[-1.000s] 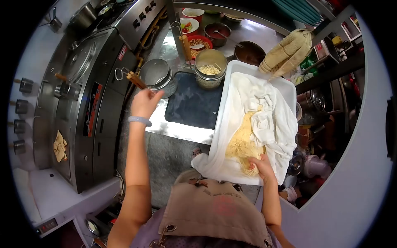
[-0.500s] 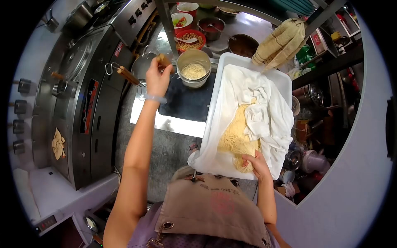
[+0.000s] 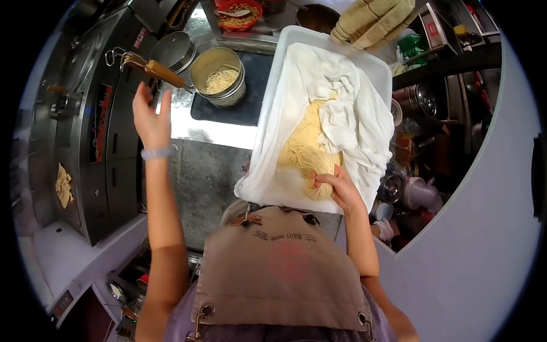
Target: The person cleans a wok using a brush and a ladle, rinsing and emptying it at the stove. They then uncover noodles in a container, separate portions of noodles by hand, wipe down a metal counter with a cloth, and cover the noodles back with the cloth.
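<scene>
My right hand [image 3: 345, 192] grips a bundle of thin yellow noodles [image 3: 314, 161] at the near end of a white tray [image 3: 268, 94]. A white cloth [image 3: 356, 122] lines the tray and partly covers the noodles. My left hand [image 3: 151, 121] is empty, fingers apart, just below the wooden handles [image 3: 164, 73] of the noodle strainers. One deep strainer [image 3: 238, 85] holds some noodles and stands on a black mat [image 3: 256, 85]. Left of it is a second strainer [image 3: 174, 52], with no noodles visible in it.
A red bowl of peanuts [image 3: 242, 23] with a white spoon and a dark pot [image 3: 316, 20] sit beyond the mat. Beige cloth gloves [image 3: 373, 25] hang over the tray's far corner. Steel cooking equipment [image 3: 122, 137] lines the left; crowded shelves [image 3: 433, 102] are at right.
My left hand has let go of the filled strainer's wooden handle and dropped back below it. My right hand still grips the noodles. The view has shifted, so the scene sits higher.
</scene>
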A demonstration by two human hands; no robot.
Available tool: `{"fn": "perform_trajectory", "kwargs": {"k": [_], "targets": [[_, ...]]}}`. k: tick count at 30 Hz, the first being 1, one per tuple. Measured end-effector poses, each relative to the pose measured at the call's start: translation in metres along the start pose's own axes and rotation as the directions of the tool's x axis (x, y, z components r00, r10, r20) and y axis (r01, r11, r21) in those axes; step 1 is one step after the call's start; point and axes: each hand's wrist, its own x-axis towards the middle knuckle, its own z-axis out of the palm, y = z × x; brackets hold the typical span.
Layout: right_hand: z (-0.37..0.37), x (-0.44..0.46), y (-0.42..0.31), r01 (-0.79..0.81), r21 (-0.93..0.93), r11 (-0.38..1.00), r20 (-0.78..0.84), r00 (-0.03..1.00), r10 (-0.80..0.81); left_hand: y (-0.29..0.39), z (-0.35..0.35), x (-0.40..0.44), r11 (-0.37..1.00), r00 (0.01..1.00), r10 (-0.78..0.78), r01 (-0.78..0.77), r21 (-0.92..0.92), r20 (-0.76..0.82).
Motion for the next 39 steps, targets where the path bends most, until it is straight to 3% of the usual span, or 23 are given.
{"fn": "perform_trajectory", "kwargs": {"k": [2, 3, 4, 5, 6, 7, 8, 10, 12, 13, 14, 16, 17, 21, 23, 27, 32, 33, 35, 39], "targets": [[-0.003, 0.0, -0.001, 0.011, 0.048, 0.999, 0.01, 1.0, -0.012, 0.02, -0.009, -0.028, 0.957, 0.994, -0.113, 0.109, -0.27, -0.001], [-0.004, -0.001, -0.002, 0.013, 0.05, 0.999, 0.003, 1.0, -0.013, 0.05, -0.015, -0.049, 0.836, 0.954, -0.218, 0.291, -0.465, 0.204], [-0.004, -0.003, -0.004, 0.02, 0.08, 0.997, 0.017, 1.0, -0.021, 0.082, -0.021, -0.071, 0.629, 0.752, -0.275, 0.612, -0.479, 0.599], [-0.005, -0.005, -0.006, 0.026, 0.108, 0.994, 0.032, 0.999, -0.029, 0.098, -0.011, -0.094, 0.522, 0.494, -0.205, 0.785, -0.333, 0.845], [-0.005, -0.006, -0.009, 0.025, 0.103, 0.994, 0.031, 0.999, -0.028, 0.103, 0.008, -0.12, 0.479, 0.251, 0.011, 0.848, -0.226, 0.968], [-0.004, -0.007, -0.012, 0.066, 0.102, 0.993, 0.059, 0.996, -0.072, 0.112, 0.024, -0.143, 0.518, 0.087, 0.071, 0.848, -0.111, 0.994], [-0.002, -0.008, -0.015, 0.109, 0.105, 0.988, 0.086, 0.989, -0.118, 0.116, 0.043, -0.167, 0.595, 0.02, 0.109, 0.799, -0.081, 0.994], [-0.003, -0.019, -0.02, 0.156, 0.098, 0.983, 0.156, 0.973, -0.17, 0.124, 0.075, -0.201, 0.561, 0.045, 0.088, 0.823, -0.087, 0.995], [0.005, -0.027, -0.021, 0.195, 0.096, 0.976, 0.221, 0.952, -0.212, 0.118, 0.089, -0.204, 0.195, -0.02, 0.325, 0.98, -0.047, 0.946], [0.009, -0.03, -0.021, 0.122, 0.195, 0.973, 0.169, 0.973, -0.156, 0.115, 0.093, -0.207, 0.312, -0.089, 0.163, 0.95, 0.034, 0.983], [0.012, -0.03, -0.021, 0.051, 0.29, 0.956, 0.126, 0.988, -0.091, 0.117, 0.093, -0.206, 0.311, -0.09, 0.163, 0.95, 0.035, 0.983], [-0.006, -0.02, 0.001, 0.039, 0.202, 0.979, 0.079, 0.995, -0.056, 0.125, 0.091, -0.209, 0.109, 0.084, 0.106, 0.99, -0.095, 0.991], [-0.009, -0.014, 0.005, 0.027, 0.097, 0.995, 0.024, 0.999, -0.029, 0.124, 0.093, -0.21, 0.105, 0.078, 0.11, 0.99, -0.09, 0.991], [-0.016, -0.009, 0.009, 0.01, 0.095, 0.995, -0.003, 1.0, -0.01, 0.127, 0.092, -0.21, 0.041, 0.131, 0.09, 0.99, -0.135, 0.987], [-0.016, -0.01, 0.005, -0.035, 0.077, 0.996, -0.038, 0.999, 0.038, 0.123, 0.096, -0.211, -0.09, 0.106, 0.135, 0.991, -0.094, 0.985], [-0.026, 0.002, 0.022, 0.031, 0.118, 0.993, -0.003, 1.0, -0.031, 0.114, 0.099, -0.215, -0.03, 0.117, 0.131, 0.993, -0.114, 0.984], [-0.028, 0.004, 0.023, 0.1, 0.077, 0.992, -0.002, 0.995, -0.1, 0.115, 0.091, -0.208, -0.063, -0.037, 0.166, 0.997, 0.048, 0.985], [-0.028, 0.003, 0.022, 0.103, 0.077, 0.992, -0.002, 0.995, -0.103, 0.117, 0.09, -0.209, -0.061, -0.036, 0.167, 0.997, 0.047, 0.985], [-0.026, 0.001, 0.019, 0.113, -0.035, 0.993, -0.036, 0.993, -0.114, 0.122, 0.087, -0.214, 0.118, 0.055, 0.146, 0.99, -0.073, 0.988], [-0.023, 0.001, 0.018, 0.121, -0.051, 0.991, -0.033, 0.992, -0.123, 0.124, 0.09, -0.219, 0.128, 0.066, 0.139, 0.988, -0.084, 0.988]]}}
